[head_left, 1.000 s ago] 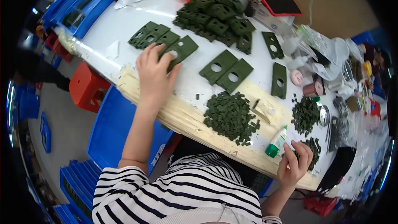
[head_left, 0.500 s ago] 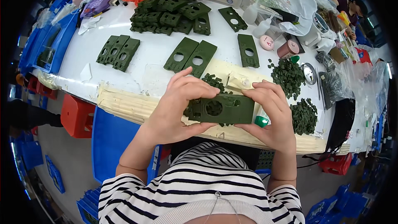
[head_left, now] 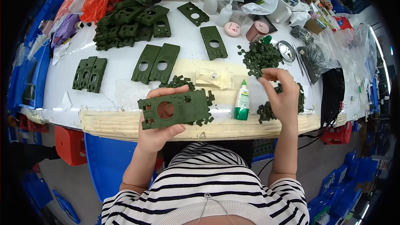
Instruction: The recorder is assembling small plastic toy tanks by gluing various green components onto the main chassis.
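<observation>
My left hand [head_left: 154,141] holds a dark green plastic toy tank hull [head_left: 192,109], tilted slightly, with one large round hole and smaller openings. Its fingers wrap underneath and the thumb rests along the near edge. My right hand [head_left: 286,96] is raised at the near edge of a heap of small dark green pieces [head_left: 261,56]. Its thumb and index finger are drawn together; whether a piece sits between them cannot be made out. Below that hand lies a second heap [head_left: 266,111], partly covered. More small pieces [head_left: 181,82] lie behind and beside the held hull.
A glue bottle [head_left: 242,102] with a green cap stands between my hands, beside a cream taped block [head_left: 213,78]. Further hulls [head_left: 164,63] lie across the white table [head_left: 121,66], with a stack [head_left: 129,23] at the back left. Tweezers [head_left: 301,63] and a round tin [head_left: 286,51] lie right.
My right hand has let go of the hull and moved right to the small pieces. My left hand alone now holds the hull, lower and further left. The view has shifted right.
</observation>
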Action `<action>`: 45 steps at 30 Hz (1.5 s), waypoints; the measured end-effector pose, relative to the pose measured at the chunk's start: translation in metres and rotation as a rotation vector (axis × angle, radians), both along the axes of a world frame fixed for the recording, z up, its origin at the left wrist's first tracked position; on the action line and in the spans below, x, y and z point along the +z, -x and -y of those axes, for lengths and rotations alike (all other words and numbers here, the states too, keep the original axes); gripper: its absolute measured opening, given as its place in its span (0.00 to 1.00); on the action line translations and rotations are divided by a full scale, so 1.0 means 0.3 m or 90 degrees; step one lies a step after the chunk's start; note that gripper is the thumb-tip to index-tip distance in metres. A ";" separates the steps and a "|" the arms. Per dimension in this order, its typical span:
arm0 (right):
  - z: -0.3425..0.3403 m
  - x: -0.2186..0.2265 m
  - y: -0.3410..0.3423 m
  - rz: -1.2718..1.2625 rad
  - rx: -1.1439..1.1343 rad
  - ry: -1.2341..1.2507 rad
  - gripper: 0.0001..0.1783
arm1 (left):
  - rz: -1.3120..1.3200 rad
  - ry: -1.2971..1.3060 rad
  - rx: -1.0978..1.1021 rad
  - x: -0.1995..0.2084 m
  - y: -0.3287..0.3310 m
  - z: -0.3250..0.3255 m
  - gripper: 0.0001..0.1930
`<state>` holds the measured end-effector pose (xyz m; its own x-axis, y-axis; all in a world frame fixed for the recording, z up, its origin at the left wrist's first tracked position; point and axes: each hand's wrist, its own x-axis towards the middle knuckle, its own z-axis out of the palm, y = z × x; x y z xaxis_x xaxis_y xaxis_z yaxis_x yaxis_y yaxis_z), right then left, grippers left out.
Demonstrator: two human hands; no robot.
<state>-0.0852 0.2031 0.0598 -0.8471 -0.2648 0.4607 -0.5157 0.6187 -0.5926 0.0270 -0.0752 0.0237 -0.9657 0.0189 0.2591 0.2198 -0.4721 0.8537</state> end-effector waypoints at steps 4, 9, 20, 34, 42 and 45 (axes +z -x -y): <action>-0.047 -0.028 0.082 0.069 -0.008 -0.162 0.05 | 0.086 -0.064 0.003 0.015 0.004 -0.004 0.35; 0.021 -0.047 0.120 0.022 0.066 -0.266 0.07 | 0.100 -0.098 -0.008 0.006 0.004 -0.013 0.35; 0.043 0.018 0.080 0.059 0.044 -0.009 0.12 | 0.078 -0.122 -0.016 0.009 0.003 0.005 0.33; 0.235 0.048 -0.133 0.434 0.220 0.500 0.10 | 0.014 -0.029 0.026 0.003 0.000 -0.009 0.32; 0.234 0.019 -0.126 0.502 0.217 0.531 0.08 | -0.026 0.026 0.055 0.008 0.001 -0.015 0.31; 0.239 0.019 -0.129 0.534 0.212 0.526 0.09 | -0.035 0.042 0.060 0.012 0.003 -0.021 0.31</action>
<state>-0.0464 0.1314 0.0656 -0.9091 -0.4117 -0.0638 0.1541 -0.1902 -0.9696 0.0261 -0.0689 0.0272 -0.9482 -0.0523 0.3133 0.3082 -0.3897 0.8678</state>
